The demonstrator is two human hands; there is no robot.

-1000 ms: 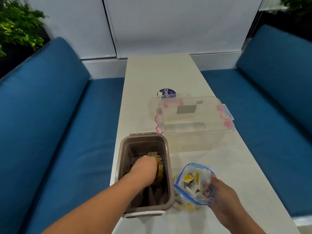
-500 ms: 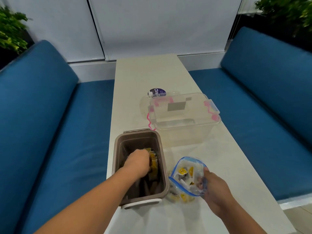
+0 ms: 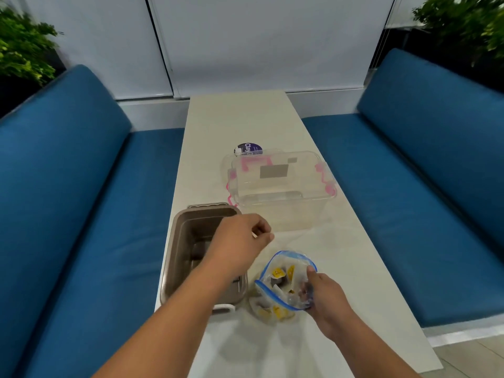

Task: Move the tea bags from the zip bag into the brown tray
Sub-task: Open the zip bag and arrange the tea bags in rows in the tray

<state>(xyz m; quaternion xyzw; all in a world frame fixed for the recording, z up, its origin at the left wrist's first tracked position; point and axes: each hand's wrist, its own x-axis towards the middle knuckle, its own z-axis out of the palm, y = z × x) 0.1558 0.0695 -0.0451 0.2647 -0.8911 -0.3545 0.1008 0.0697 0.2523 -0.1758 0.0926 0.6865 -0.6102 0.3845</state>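
Your right hand [image 3: 324, 298] pinched the zip bag [image 3: 286, 293] rim; your left hand [image 3: 240, 242], loosely curled and empty, needed a straight entry.

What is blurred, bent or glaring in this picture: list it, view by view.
Head view: motion smears the left hand and the corner plants; the wide lens bows the blue sofas; light is soft and even, only faint shadows on the table; the zip bag gripped by the right hand is sharp enough to show yellow tea bags.
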